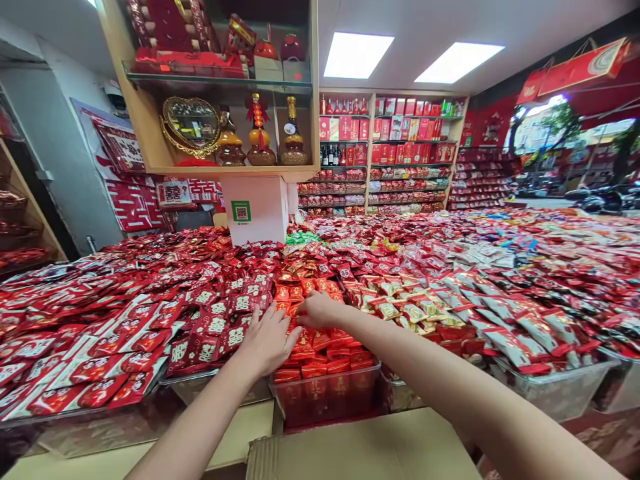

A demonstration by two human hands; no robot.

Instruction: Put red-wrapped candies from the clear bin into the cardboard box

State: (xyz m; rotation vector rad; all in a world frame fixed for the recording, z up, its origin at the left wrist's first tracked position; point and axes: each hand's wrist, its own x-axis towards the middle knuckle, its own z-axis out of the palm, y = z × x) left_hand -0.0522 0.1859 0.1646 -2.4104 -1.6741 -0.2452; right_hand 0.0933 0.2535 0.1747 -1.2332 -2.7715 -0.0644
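Across the shop's packed surface (pixel 75 427), I see small glossy red-and-gold packets (pixel 320 347) heaped in a clear bin (pixel 325 393); my left hand (pixel 267 340) lies flat, fingers spread, my right hand (pixel 317 310) pinches one.

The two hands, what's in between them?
In the head view, only red and gold candy packets lie between the left hand and right hand, heaped in a clear bin.
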